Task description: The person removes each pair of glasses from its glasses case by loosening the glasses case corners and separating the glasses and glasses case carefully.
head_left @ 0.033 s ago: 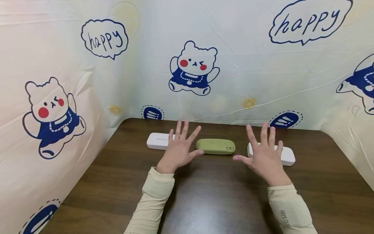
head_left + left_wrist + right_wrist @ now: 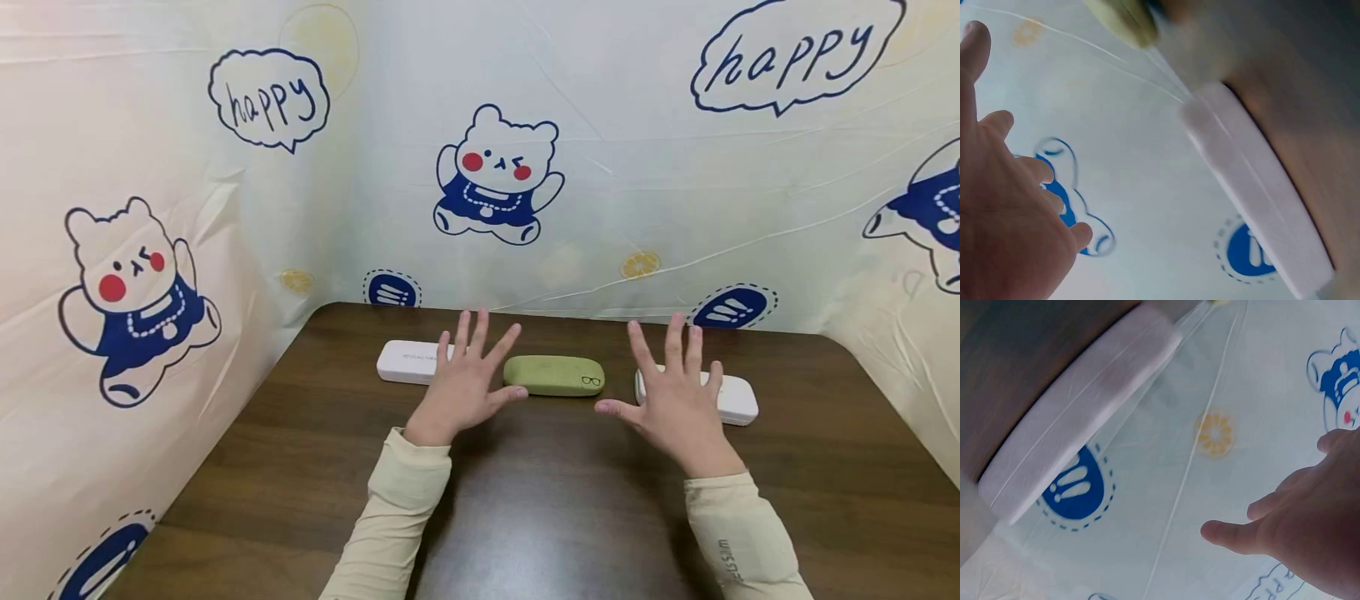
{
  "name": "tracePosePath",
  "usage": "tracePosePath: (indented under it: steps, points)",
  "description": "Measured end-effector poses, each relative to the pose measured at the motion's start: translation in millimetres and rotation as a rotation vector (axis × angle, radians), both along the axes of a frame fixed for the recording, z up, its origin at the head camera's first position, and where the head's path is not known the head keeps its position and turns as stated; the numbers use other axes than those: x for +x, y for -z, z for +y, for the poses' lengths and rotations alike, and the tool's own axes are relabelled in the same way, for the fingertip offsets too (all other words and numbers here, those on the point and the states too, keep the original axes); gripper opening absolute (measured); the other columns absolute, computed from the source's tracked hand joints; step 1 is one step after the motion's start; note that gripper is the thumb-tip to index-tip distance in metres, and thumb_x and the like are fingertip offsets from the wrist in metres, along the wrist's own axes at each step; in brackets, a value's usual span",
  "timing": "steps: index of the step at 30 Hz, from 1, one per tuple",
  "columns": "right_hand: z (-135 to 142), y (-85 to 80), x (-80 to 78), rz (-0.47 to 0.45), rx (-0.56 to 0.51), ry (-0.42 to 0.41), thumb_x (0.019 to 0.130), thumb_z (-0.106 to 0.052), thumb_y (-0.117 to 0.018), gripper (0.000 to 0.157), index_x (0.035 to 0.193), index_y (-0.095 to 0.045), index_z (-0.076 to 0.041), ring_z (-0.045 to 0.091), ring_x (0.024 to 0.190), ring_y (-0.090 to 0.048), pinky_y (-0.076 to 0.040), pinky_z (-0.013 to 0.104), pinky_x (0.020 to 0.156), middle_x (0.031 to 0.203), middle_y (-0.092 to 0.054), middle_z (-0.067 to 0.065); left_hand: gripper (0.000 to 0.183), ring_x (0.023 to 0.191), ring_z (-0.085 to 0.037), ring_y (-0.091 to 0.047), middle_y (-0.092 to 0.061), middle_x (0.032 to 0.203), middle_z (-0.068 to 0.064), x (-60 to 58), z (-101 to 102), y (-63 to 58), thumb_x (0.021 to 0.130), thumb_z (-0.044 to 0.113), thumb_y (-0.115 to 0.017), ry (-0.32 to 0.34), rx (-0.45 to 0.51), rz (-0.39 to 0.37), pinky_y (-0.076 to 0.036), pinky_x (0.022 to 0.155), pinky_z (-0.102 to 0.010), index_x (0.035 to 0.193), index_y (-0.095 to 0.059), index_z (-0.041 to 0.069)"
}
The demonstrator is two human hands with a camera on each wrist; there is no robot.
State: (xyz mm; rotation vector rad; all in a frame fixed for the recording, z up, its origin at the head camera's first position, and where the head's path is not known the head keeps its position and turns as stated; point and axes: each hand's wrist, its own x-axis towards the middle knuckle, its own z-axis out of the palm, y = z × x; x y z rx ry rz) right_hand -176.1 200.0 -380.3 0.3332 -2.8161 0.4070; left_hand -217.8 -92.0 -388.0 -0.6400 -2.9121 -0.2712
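Note:
Three glasses cases lie in a row across the far part of the table. On the left is a white case (image 2: 405, 362) with small lettering, also in the left wrist view (image 2: 1254, 187). A green case (image 2: 551, 377) with a drawn pair of glasses lies in the middle. The right one is another white case (image 2: 738, 402), seen side-on in the right wrist view (image 2: 1079, 412). My left hand (image 2: 461, 392), fingers spread, hovers before the left case and partly covers it. My right hand (image 2: 678, 408), likewise spread, hides part of the right case. Neither hand holds anything.
The dark wooden table (image 2: 540, 517) has rounded far corners. A pale curtain (image 2: 630, 183) printed with bears and "happy" bubbles hangs behind it and along both sides.
Both hands have shifted slightly inward: the left one a little to the right, the right one a little to the left. The three cases have stayed in place.

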Motion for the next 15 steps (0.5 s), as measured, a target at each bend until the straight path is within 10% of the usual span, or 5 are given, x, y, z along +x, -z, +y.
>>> tracePosePath:
  steps: [15]
  points:
    - [-4,2.7,3.8,-0.026,-0.012,-0.009,0.078,-0.07,-0.072,0.118,0.163,-0.003,-0.028,0.049,0.147,0.017,-0.004,0.084,0.097,0.161,0.025,0.024,0.098,0.15,-0.034,0.016,0.007,0.167,-0.013,4.0,-12,-5.0,0.086,0.072,-0.06,-0.002,0.019,-0.025,-0.002,0.116,-0.062,0.162,-0.01,0.036]
